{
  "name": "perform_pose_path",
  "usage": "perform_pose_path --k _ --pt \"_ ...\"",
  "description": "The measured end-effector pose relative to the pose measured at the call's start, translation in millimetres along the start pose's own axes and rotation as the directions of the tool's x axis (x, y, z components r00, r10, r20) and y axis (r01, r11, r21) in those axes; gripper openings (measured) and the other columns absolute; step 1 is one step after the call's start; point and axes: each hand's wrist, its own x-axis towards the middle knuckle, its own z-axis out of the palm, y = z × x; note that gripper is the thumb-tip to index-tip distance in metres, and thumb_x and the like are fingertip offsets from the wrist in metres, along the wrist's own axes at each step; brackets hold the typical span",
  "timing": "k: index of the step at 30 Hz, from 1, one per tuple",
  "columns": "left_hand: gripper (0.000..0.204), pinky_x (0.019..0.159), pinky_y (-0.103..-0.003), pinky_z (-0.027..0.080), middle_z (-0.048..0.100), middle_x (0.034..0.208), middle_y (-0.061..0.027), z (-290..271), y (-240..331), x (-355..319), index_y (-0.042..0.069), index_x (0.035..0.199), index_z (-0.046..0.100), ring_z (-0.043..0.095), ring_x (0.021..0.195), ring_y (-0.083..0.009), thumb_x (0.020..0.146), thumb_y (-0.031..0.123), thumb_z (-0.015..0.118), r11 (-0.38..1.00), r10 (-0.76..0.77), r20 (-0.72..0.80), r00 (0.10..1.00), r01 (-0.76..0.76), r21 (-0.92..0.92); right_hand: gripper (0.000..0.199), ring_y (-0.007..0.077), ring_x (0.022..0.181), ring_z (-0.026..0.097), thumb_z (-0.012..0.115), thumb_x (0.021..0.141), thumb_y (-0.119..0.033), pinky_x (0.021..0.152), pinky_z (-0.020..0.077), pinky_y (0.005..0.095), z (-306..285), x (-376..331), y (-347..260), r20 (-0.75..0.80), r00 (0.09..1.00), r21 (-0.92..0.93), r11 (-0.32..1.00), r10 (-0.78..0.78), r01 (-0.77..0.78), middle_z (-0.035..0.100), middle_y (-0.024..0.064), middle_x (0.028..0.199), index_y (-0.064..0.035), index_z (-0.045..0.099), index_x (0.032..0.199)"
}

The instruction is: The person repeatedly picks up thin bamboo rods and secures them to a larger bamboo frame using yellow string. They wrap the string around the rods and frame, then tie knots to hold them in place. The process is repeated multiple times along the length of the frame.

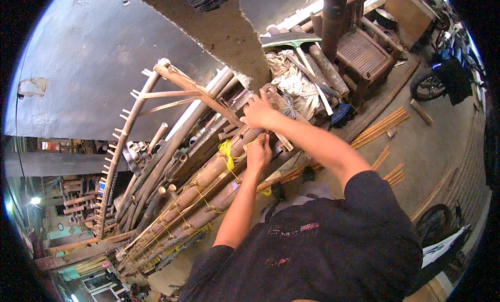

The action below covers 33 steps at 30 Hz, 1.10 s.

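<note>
Two long bamboo poles (187,198) run side by side from the lower left toward the concrete post, with yellow string tied round them at intervals. My left hand (258,153) is closed at the upper end of the poles, pinching a length of yellow string (255,141). Just beyond it, my right hand (259,113) bends over the end of the upper pole, its fingers curled; what they hold is hidden. A loose bundle of bright yellow string (227,152) hangs on the upper pole, a short way left of my hands.
A rough concrete post (224,31) comes down close beyond my hands. To the left stands a curved bamboo frame with pegs (115,146). Crumpled cloth (297,86) and a wooden chair (364,54) are at the far right. Bamboo strips (383,127) lie on the floor; motorbikes (442,83) stand beyond.
</note>
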Motion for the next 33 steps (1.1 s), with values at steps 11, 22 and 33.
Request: perform_pose_path --k 11,22,33 --pt "0.023 0.083 -0.057 0.036 0.067 0.092 -0.0195 -1 8 -1 0.011 0.104 0.067 0.061 0.087 -0.0437 0.095 0.024 0.050 0.985 -0.124 -0.017 0.992 0.125 0.122 0.054 0.0377 0.084 0.064 0.053 0.087 -0.056 0.089 0.0404 0.0568 -8 -8 -5 -0.231 0.968 0.013 0.995 -0.094 0.100 0.068 0.0197 0.092 -0.0069 0.070 0.101" --pt "0.028 0.089 -0.053 0.031 0.067 0.081 -0.0183 9 4 -2 0.011 0.098 0.067 0.063 0.079 -0.0392 0.095 0.033 0.050 0.987 -0.101 -0.114 0.988 0.114 0.110 0.036 0.0365 0.067 0.059 0.052 0.093 -0.030 0.069 0.0469 0.0470 -54 -182 0 0.266 0.834 0.634 0.740 -0.483 0.226 0.060 0.0193 0.068 -0.0002 0.063 0.077" --pt "0.025 0.075 -0.045 0.048 0.068 0.085 -0.0192 -21 -73 136 0.000 0.089 0.066 0.063 0.078 -0.0368 0.093 0.020 0.051 0.998 -0.044 -0.335 0.941 0.054 0.021 0.036 0.0347 0.073 0.061 0.054 0.091 -0.032 0.085 0.0454 0.0445 -3 -210 -46 -0.015 0.991 0.611 0.783 -0.136 0.117 0.063 0.0154 0.067 -0.0061 0.065 0.069"
